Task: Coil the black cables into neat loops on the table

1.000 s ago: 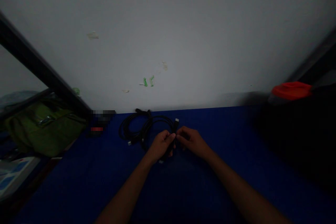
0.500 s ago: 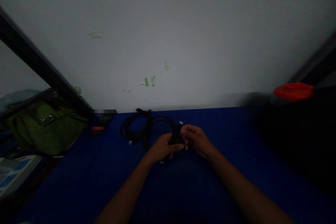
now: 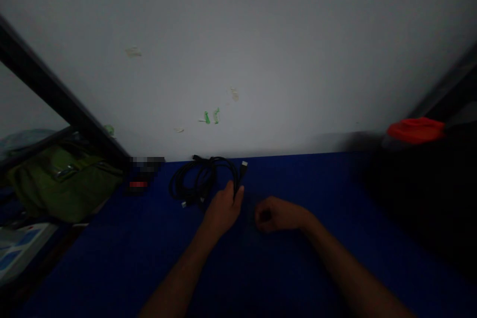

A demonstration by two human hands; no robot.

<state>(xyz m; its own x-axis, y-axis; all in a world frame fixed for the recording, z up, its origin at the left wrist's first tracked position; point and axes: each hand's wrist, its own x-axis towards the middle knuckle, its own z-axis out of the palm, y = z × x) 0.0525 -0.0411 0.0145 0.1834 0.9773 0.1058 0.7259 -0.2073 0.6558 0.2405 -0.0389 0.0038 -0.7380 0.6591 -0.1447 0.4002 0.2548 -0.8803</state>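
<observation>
A coiled black cable (image 3: 236, 174) is gripped in my left hand (image 3: 222, 209), its fingers closed around the strands. One plug with a pale metal tip (image 3: 244, 164) sticks up past the thumb. Just left of that hand another looped black cable (image 3: 173, 182) lies on the blue tabletop (image 3: 298, 268), and the two sets of loops overlap. My right hand (image 3: 278, 214) is curled low over the table, apart from the cables. Its thumb and fingers meet in a ring; whether anything sits between the fingertips is too dark to see.
A pale wall (image 3: 283, 59) rises behind the table. On the left are a green bag (image 3: 63, 184), a dark object with a red mark (image 3: 137, 185) and a white-and-blue box (image 3: 26, 246). A dark mass with an orange-red top (image 3: 415, 130) stands at the right.
My right hand has come away from the plug and dropped nearer to me. My left hand has shifted slightly left, carrying the cable, whose plug now points up and right.
</observation>
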